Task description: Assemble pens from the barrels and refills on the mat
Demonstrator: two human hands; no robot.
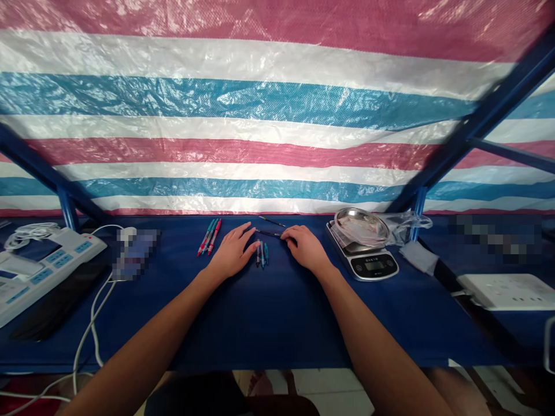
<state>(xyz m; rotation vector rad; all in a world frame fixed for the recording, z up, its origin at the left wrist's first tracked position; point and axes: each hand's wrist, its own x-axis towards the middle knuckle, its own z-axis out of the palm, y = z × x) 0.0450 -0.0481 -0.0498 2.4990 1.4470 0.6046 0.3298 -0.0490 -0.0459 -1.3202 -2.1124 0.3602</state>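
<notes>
Blue tabletop [277,323]: left hand [233,251], right hand [306,248] lying flat, palms down.

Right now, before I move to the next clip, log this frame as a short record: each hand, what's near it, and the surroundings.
Left hand: open, palm down, beside red-and-teal pens
Right hand: open, palm down, fingertips at slim dark stick
Between hands: small pen group
Right side: digital scale bearing steel dish
Far left: power strip
Surface: navy cloth

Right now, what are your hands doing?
Left hand and right hand open, flat. Thin black rod between them. Kitchen scale beside right hand.
</notes>
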